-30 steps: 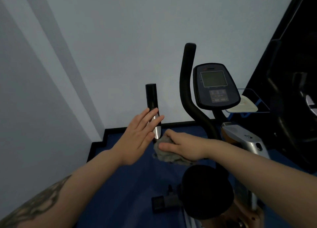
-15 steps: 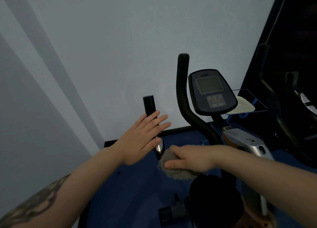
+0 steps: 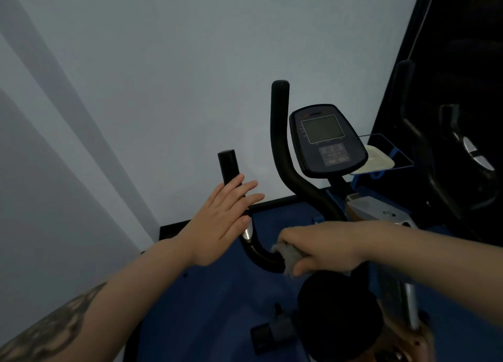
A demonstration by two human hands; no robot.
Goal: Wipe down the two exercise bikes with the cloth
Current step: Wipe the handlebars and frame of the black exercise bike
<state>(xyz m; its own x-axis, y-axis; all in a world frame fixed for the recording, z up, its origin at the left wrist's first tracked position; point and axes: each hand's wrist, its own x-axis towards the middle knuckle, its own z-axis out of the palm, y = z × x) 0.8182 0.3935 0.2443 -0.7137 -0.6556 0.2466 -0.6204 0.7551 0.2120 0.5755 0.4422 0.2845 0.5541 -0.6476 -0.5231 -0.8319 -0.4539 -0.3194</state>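
Note:
An exercise bike stands before me, with a black left handlebar point(image 3: 228, 166), a taller right handlebar point(image 3: 280, 133) and a dark console point(image 3: 325, 140). My left hand point(image 3: 223, 220) lies flat with straight fingers against the left handlebar's upright grip. My right hand point(image 3: 324, 248) grips a grey cloth point(image 3: 289, 255) wrapped around the curved lower bend of that handlebar point(image 3: 258, 254). The black saddle point(image 3: 337, 315) sits below my right forearm. A second dark machine point(image 3: 457, 155) stands at the right, mostly in shadow.
A pale wall fills the left and back. The floor is blue point(image 3: 217, 293) with a black skirting edge. A pedal point(image 3: 262, 334) sticks out low on the bike. A small clear shelf point(image 3: 386, 155) with a pale object sits behind the console.
My right hand has slid the cloth down the left handlebar, from just under the chrome section to the curved bend. My left hand stays flat on the grip.

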